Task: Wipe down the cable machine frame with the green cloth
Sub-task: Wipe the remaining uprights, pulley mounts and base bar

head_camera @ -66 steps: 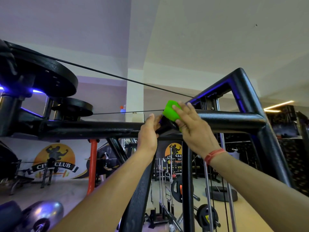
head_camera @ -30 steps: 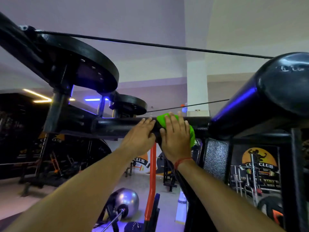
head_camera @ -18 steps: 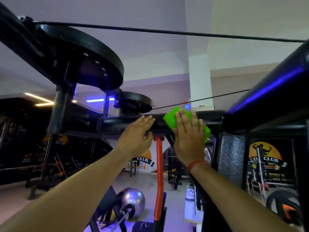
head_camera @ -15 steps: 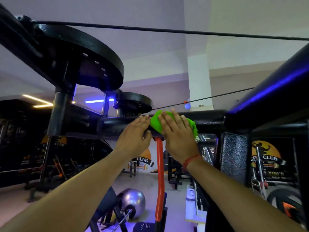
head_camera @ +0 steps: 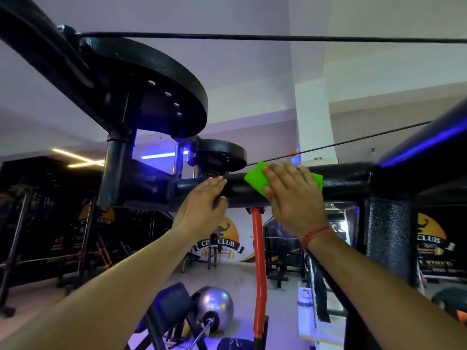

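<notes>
Right hand (head_camera: pixel 293 195) flat, pressing green cloth (head_camera: pixel 255 180) back rightward along crossbar (head_camera: pixel 343 181); left hand (head_camera: pixel 202 205) open, bracing; wiping mid-stroke

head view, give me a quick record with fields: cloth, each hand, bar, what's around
cloth: green cloth flat on the black crossbar
right hand: right hand presses the cloth to the bar, fingers straight
left hand: left hand rests on the bar left of the cloth, fingers straight over the top, thumb under
pulleys: large pulley up left, small pulley behind the bar
cables: one cable across the top, another slanting above the cloth
below: orange post, silver ball on the floor
</notes>
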Demonstrator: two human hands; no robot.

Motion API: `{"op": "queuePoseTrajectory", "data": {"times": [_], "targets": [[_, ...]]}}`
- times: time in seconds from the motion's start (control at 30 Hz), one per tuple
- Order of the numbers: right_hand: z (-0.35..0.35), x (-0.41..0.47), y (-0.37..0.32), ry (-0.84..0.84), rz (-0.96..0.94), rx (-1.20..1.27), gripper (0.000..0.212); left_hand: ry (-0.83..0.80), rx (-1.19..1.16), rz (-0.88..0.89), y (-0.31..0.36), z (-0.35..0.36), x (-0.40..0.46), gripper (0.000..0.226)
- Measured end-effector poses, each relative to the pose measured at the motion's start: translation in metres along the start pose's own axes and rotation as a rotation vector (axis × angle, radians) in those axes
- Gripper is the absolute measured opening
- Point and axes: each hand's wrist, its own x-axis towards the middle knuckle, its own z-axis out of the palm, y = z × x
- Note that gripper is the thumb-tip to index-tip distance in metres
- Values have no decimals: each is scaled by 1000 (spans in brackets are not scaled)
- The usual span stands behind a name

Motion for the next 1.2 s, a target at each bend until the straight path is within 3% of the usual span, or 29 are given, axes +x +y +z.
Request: {"op": "queuePoseTrajectory", "data": {"times": [0.07, 0.1, 0.23, 0.3, 0.4, 0.63, 0.83, 1.03, 1.2], "targets": [[-1, -4, -5, 56, 196, 11, 49, -8, 7, 0, -1, -1, -2, 52], [1, -5, -14, 54, 202, 3, 50, -8, 12, 2, -1, -1, -2, 52], [12, -2, -25, -68, -137, -22, 54, -16, 73, 1, 2, -1, 0, 54], [7, 4, -13, -54, -93, -39, 54, -21, 94, -30, 2, -2, 0, 56], [6, 0, -13, 44, 140, -7, 52, -40, 126, -78, 1, -9, 1, 60], [19, 19, -43, -97, -182, -18, 54, -182, 383, -28, -5, -23, 9, 68], [15, -2, -42, 31, 79, 34, 52, -300, 581, -58, 0, -39, 12, 70], [29, 23, -71, -115, -169, 63, 55, -362, 682, -71, 0, -48, 13, 63], [23, 5, -66, 41, 101, 120, 51, -453, 581, -155, -3, -58, 15, 71]]}}
